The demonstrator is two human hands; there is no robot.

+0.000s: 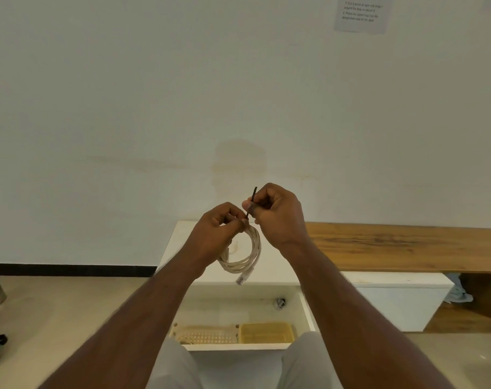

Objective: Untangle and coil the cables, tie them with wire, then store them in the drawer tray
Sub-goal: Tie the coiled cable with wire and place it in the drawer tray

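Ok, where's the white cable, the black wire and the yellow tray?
white cable (252, 249), head view, right side of the coil.
black wire (253, 194), head view, upper end above the fingers.
yellow tray (265, 332), head view, middle of its floor, in the drawer.

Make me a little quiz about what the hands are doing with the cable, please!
1. True or false: the white cable is already coiled.
2. What does the right hand pinch? A) scissors B) black wire tie C) tape
3. Which hand holds the top of the coil?

Key:
1. True: it hangs in loops above the open drawer.
2. B.
3. The left hand.
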